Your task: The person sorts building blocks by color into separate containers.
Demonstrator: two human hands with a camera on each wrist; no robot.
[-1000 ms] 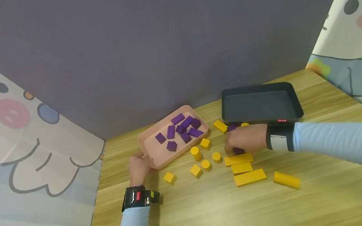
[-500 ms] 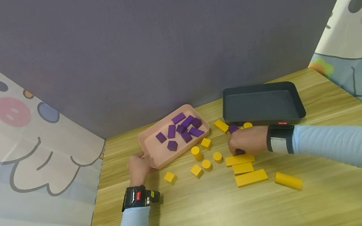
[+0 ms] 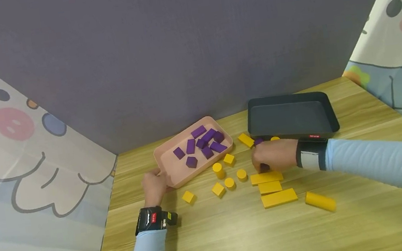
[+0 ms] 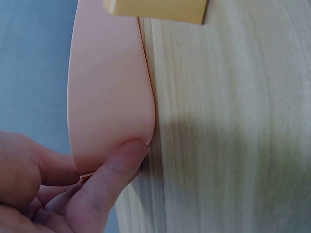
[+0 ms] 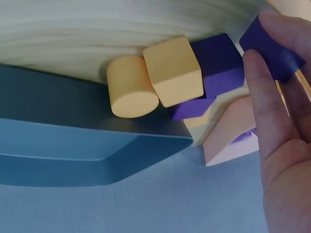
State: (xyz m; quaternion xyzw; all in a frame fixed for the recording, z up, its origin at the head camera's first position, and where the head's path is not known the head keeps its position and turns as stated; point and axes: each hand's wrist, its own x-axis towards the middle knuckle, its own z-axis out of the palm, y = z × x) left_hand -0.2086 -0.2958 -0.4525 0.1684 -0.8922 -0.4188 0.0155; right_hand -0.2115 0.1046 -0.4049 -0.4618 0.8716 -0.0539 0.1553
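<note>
On the wooden counter (image 3: 220,241), a person's left hand (image 3: 154,187) pinches the pink tray (image 3: 174,168) at its near left corner, thumb on one side of the wall and fingers curled at the other. The pink tray sits slanted along the counter's back edge, toward the back left corner, with purple pieces (image 3: 190,146) scattered inside, most of them in its right half. The right hand (image 3: 275,155) pinches a purple block (image 5: 272,50) between thumb and fingers, just in front of the dark tray (image 3: 286,116); whether the block touches the counter cannot be told. The dark tray stands at the counter's back edge, toward the back right corner. Along its outer wall, the right wrist view shows a yellow cylinder (image 5: 132,87) touching a yellow cube (image 5: 173,71), with a dark purple cube (image 5: 218,65) next in line. Three flat yellow bars (image 3: 279,198) lie one in front of another on the near side of the right hand, and a long yellow cylinder (image 3: 320,201) lies on its side nearer the counter's right edge. Small yellow pieces (image 3: 218,189) spread between the pink tray and the bars.
</note>
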